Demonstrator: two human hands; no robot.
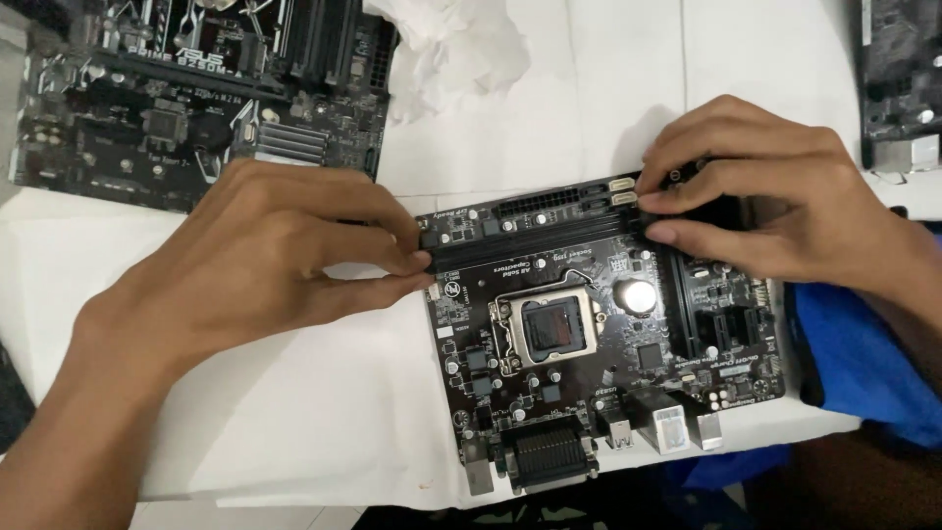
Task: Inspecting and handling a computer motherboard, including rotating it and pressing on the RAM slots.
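**A:** Talk me through the grip.

**B:** My left hand (255, 265) had thumb and fingers pinched on the left end of the memory slot (535, 245), and my right hand (775, 196) was closed the same way on its right end, fingertips pressing down. Whether a memory stick sat under them I couldn't tell; the fingers covered both ends.

**A:** And the board?

**B:** The dark motherboard (599, 334) lay flat on the white table (324, 412), near its front edge, between my hands. Its processor socket (549, 329) was shut, just below the slot, with a round coin battery (636, 294) beside it.

**A:** What step was that?

**B:** I'd judge it as working the slot's end clips, seating or freeing a module. The next move would call for even pressure at both ends, straight down, not a twist.

**A:** Anything in the way?

**B:** Not much. A second motherboard (196, 88) sat well apart at top left, crumpled white tissue (442, 44) beside it, a blue cloth (863, 363) under my right wrist, another board (898, 79) at the top right edge.
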